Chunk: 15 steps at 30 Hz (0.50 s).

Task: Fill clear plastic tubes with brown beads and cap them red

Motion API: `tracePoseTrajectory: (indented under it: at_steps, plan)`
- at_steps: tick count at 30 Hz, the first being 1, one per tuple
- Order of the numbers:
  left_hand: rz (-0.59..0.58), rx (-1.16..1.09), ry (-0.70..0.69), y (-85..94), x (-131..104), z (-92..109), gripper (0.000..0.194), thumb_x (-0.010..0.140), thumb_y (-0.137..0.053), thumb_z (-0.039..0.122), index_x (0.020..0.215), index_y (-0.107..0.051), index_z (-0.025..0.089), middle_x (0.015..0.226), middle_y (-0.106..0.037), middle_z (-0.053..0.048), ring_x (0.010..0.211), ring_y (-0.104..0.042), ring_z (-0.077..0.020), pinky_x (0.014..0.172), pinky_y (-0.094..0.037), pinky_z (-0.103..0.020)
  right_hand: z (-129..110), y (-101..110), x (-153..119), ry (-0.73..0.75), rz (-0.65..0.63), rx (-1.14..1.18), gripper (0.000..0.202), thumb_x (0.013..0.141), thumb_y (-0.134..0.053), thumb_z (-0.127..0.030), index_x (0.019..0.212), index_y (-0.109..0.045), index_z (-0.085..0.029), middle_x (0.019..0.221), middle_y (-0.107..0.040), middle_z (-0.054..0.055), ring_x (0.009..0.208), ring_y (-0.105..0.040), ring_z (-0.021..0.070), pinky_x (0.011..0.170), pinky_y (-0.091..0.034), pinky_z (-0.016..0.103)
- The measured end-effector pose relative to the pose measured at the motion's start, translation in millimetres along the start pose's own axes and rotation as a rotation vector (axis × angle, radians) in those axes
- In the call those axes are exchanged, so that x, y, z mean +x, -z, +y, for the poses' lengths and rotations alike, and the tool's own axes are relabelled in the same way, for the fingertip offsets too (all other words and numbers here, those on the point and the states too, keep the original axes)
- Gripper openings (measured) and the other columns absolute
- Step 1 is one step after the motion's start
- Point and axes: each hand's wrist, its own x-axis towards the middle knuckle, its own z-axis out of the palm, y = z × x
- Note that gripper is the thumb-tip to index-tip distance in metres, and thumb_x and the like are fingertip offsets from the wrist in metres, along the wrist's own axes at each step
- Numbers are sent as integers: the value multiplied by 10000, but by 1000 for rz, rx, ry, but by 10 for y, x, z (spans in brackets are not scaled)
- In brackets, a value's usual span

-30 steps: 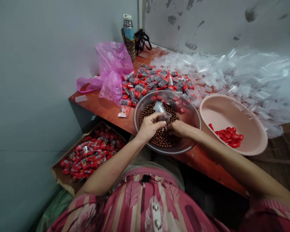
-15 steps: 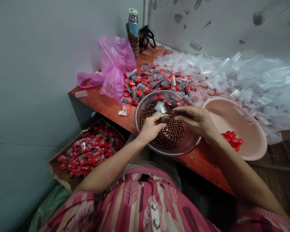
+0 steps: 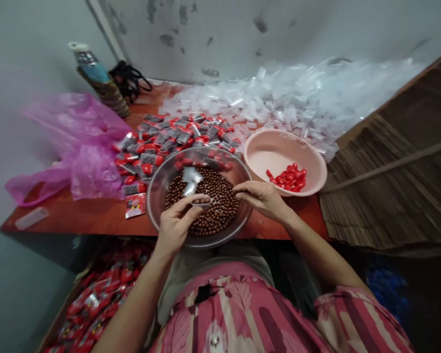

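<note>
A metal bowl (image 3: 155,223) of round brown balls (image 3: 218,208) sits in front of me, with several clear plastic pieces (image 3: 191,177) lying on the balls. Over its middle, my left hand (image 3: 176,220) pinches a small clear plastic container (image 3: 201,201) that has brown balls inside. My right hand (image 3: 262,197) is above the bowl's right rim, thumb and fingertips drawn together; whether anything is between them is hidden. Beyond the right hand stands a pink basin (image 3: 255,159) with red caps (image 3: 290,177) in it.
Filled red-capped containers (image 3: 176,132) are heaped behind the bowl, clear empty ones (image 3: 279,98) along the wall. On the left lie a pink plastic bag (image 3: 95,166), a bottle (image 3: 91,63) and a red printed packet (image 3: 135,205). Brown cardboard (image 3: 393,181) stands right; red packets (image 3: 103,294) fill a box below.
The view has turned to the right, bringing the cardboard into sight. My right hand has moved away from the container in my left hand, towards the bowl's right rim.
</note>
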Motion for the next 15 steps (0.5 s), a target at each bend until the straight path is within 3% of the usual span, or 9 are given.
tracePoseTrajectory:
  at_steps: [4,7,10,13,15]
  plan:
    - [88,32,32,-24,2,13,344,773,-735,399,1048,-743,193,1057,-757,-66,971,-705,-227,920,-549,-330,428,547,39,-245,124,-287,231,889,-563,-283,1006,-745,-204,1018,-759,79,902,-704,235,832,-524,342]
    - [88,83,60,-65,6,24,357,744,-752,414,1027,-750,196,1056,-759,-58,985,-703,-235,941,-546,-332,805,847,183,-597,-208,-619,261,872,-572,-282,1030,-753,-179,1072,-745,123,980,-686,256,838,-489,317]
    - [117,61,78,-62,20,8,397,723,-762,435,1030,-750,183,1059,-758,-69,987,-701,-246,931,-557,-349,1050,853,318,-741,-400,-696,261,814,-651,-343,937,-774,-149,1014,-747,167,942,-690,287,790,-490,324]
    - [129,31,92,-37,38,-21,436,703,-786,428,1049,-743,166,1068,-753,-83,1001,-694,-251,932,-561,-359,1161,705,411,-769,-418,-694,313,764,-712,-341,889,-764,-59,973,-728,253,918,-689,333,767,-495,358]
    - [139,-1,104,-30,47,-33,444,682,-806,415,1046,-745,167,1063,-752,-80,996,-694,-247,925,-569,-363,1216,638,452,-771,-422,-662,296,774,-705,-293,914,-753,-37,959,-730,250,890,-695,304,741,-497,321]
